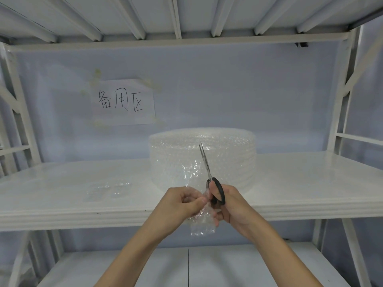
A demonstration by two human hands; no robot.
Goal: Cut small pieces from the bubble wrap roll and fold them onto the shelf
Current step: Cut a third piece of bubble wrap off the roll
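The bubble wrap roll (204, 160) stands upright on the white shelf (310, 183), right of the shelf's centre and below-right of the handwritten paper sign (123, 102) on the back wall. Your left hand (182, 206) is closed around a loose strip of bubble wrap (202, 226) in front of the roll, at the shelf's front edge; the strip hangs below that edge. Your right hand (230, 204) is clamped on the black handles of the scissors (207, 166), just right of the left hand. The blades point up across the roll's front face and appear nearly together. Two small flat bubble wrap pieces (108, 190) lie on the shelf, left of the roll.
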